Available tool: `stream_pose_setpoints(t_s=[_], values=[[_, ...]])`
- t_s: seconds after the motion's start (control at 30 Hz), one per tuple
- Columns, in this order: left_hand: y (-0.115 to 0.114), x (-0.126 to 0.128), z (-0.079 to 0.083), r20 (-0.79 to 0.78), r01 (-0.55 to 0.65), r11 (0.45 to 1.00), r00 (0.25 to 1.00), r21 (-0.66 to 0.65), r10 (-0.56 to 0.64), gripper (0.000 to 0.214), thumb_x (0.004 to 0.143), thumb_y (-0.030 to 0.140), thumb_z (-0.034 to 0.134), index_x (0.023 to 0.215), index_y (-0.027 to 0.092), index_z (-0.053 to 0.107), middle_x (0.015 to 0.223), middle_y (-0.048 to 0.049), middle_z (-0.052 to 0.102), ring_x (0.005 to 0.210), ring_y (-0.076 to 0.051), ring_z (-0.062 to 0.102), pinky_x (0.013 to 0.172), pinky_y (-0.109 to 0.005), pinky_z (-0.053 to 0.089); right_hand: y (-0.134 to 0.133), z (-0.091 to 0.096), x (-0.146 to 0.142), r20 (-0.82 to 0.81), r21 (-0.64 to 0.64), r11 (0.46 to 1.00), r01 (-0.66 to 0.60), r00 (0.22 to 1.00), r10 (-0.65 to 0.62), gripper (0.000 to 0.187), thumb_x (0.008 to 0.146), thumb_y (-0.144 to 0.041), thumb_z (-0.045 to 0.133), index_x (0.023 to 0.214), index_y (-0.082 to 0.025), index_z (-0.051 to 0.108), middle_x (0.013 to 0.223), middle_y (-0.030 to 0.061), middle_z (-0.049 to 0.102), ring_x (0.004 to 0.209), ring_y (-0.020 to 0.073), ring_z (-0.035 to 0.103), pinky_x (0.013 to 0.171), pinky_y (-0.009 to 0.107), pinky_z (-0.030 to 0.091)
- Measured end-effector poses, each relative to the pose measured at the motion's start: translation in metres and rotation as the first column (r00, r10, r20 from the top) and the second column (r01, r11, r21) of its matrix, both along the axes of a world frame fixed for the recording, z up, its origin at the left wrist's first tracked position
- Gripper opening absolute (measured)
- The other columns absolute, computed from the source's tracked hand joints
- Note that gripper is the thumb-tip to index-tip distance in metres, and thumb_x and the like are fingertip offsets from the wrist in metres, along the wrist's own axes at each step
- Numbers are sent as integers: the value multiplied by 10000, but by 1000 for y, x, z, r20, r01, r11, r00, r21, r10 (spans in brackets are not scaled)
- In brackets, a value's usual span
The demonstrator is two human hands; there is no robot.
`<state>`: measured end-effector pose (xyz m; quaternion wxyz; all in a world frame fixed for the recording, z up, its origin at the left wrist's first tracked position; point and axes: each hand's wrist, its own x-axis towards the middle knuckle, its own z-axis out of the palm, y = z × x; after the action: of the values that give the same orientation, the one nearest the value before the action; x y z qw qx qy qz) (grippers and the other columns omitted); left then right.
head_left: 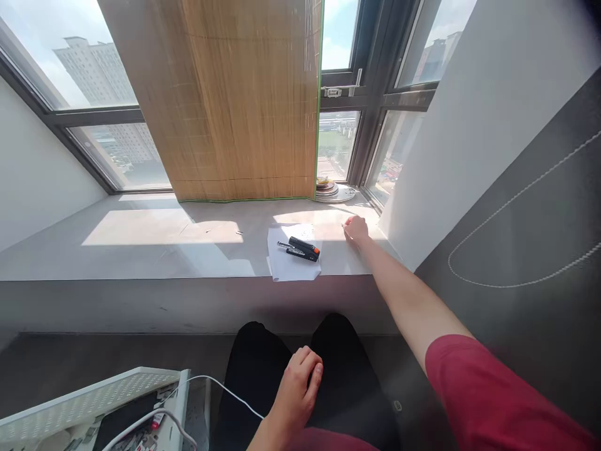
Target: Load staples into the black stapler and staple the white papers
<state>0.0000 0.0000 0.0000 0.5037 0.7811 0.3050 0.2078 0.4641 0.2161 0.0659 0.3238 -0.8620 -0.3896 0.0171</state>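
Observation:
My right hand reaches out to the right part of the white window ledge, close to its surface. Its fingers are pinched together, and a tiny bit of something shows at the fingertips, too small to name. My left hand rests over my lap with fingers curled in; its palm is hidden. Left of my right hand, white paper lies on the ledge. On the paper are a black oblong tool with an orange end and a slim black piece with a silver tip.
A bamboo blind hangs before the window. Stacked plates stand in the ledge's right corner. Small dark bits lie on the ledge. At lower left, a white perforated basket holds assorted items and a white cable runs from it. A beaded cord loops at right.

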Motion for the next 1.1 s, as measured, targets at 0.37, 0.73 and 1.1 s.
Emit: stream_pose_setpoints(t_s=[0.37, 0.73, 1.1], values=[[11, -3, -40, -245, -21, 972, 966, 233, 79, 286, 1111, 328, 445, 933, 238, 650, 990, -63, 686, 945, -236, 659, 863, -361, 519, -13, -28, -1, 51, -3, 993, -121, 991, 121, 362, 913, -190, 578, 1243, -155, 723, 1209, 140, 732, 1153, 286, 642, 1062, 393, 491], [214, 35, 96, 374, -713, 581, 701, 391, 608, 247, 1061, 247, 441, 876, 226, 603, 783, -27, 674, 730, -186, 630, 742, -294, 477, -60, -30, -72, 299, -199, 970, -143, 933, 199, 331, 1062, -235, 386, 1202, -143, 672, 1280, 220, 631, 1210, 360, 556, 981, 448, 472], [148, 24, 51, 332, -573, 567, 814, 591, 477, 295, 979, 107, 397, 764, 235, 554, 732, -30, 584, 680, -187, 552, 696, -297, 431, -63, -16, -77, 301, -239, 964, -118, 935, 189, 311, 1045, -215, 396, 1182, -145, 667, 1280, 222, 643, 1209, 355, 549, 957, 446, 446]])
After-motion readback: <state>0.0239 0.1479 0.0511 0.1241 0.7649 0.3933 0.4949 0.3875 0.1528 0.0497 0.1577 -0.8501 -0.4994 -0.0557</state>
